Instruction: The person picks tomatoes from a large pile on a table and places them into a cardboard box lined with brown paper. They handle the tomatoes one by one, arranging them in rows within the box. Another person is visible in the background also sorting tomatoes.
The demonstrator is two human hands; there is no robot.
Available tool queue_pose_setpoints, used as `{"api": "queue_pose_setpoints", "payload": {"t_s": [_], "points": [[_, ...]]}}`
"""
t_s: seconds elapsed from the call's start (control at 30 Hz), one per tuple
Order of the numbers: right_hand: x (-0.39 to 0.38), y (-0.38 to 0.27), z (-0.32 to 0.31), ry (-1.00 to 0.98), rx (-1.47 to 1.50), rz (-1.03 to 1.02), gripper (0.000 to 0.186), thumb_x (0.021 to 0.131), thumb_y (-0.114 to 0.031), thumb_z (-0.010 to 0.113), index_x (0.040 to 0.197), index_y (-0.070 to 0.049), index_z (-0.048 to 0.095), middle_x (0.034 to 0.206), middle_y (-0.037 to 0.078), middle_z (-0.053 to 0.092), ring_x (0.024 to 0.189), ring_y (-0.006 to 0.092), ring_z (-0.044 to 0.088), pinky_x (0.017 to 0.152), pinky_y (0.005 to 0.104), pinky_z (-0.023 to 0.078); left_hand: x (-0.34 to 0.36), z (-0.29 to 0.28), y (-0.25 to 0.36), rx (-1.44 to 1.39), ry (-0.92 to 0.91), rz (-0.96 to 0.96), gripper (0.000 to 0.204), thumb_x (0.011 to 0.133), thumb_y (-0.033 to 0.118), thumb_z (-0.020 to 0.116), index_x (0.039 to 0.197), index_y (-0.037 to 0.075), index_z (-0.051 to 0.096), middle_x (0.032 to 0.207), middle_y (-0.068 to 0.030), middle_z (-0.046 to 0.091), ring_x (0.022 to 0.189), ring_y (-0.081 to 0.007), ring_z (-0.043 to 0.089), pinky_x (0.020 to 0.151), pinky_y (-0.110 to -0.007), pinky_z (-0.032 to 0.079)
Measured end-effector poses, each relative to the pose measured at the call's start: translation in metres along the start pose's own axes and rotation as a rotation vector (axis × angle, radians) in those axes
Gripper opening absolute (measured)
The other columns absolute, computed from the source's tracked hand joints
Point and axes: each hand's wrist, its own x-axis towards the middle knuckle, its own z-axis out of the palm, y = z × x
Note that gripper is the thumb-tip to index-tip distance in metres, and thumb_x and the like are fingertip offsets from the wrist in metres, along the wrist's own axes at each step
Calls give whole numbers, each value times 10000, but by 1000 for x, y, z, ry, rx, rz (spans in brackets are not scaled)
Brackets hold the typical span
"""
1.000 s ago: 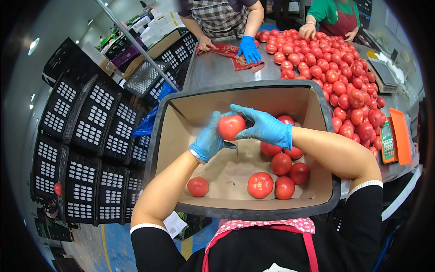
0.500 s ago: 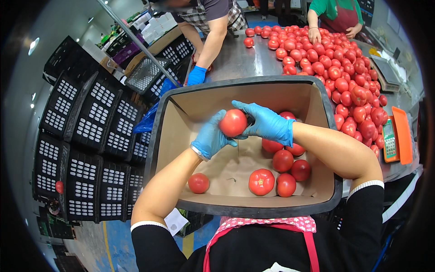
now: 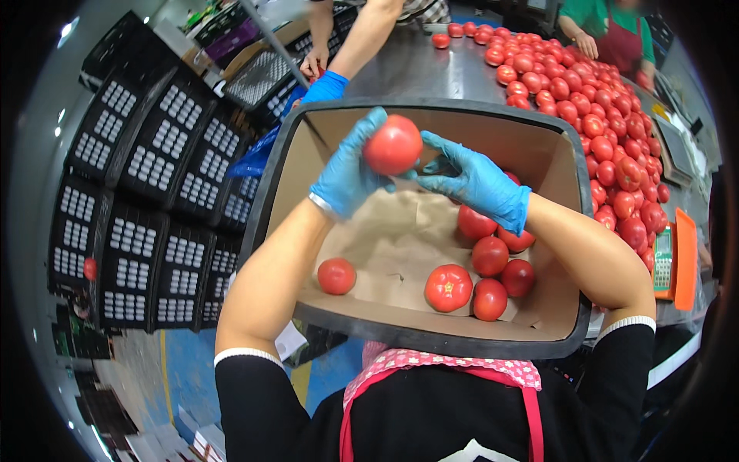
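My left hand (image 3: 346, 165), in a blue glove, is closed around a red tomato (image 3: 392, 144) over the upper left part of a black-rimmed bin lined with brown paper (image 3: 385, 339). Just right of that fruit, my gloved right hand (image 3: 469, 185) is open, its fingers apart and loosely bent, the tips close to the tomato; contact is unclear. Inside the bin, several tomatoes (image 3: 489, 256) cluster at the right, partly hidden by my right hand, and a single one (image 3: 336, 276) lies at the lower left.
Several tomatoes (image 3: 604, 150) are heaped on a steel table (image 3: 431, 73) beyond the bin. A co-worker's gloved hand (image 3: 323, 86) is at the bin's far left; another person (image 3: 608, 31) handles the heap. Black crates (image 3: 142, 266) stand stacked left. An orange-cased calculator (image 3: 662, 258) sits right.
The held tomato has risen toward the bin's far side in my left hand, and my right fingers have loosened from it. The view has shifted; the nearer co-worker's arm has moved.
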Motion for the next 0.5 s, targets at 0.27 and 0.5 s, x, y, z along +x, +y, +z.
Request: {"api": "queue_pose_setpoints", "payload": {"t_s": [0.27,0.5], "points": [[-13,-3,23,-624,-704,-172,561,854,-366,651,1278,-19,533,1107,216,609,1005,359,604,862,425,489,-49,-43,46,265,87,-48,498,842,438,593,1132,34,610,1051,-88,671,894,-177,663,620,-292,549],[-14,-2,5,-469,-579,-24,476,851,-189,689,1284,-52,548,969,179,656,852,254,645,779,348,519,-95,-78,69,254,371,100,347,825,404,664,1058,147,651,1025,-46,652,943,-186,639,717,-356,555]]}}
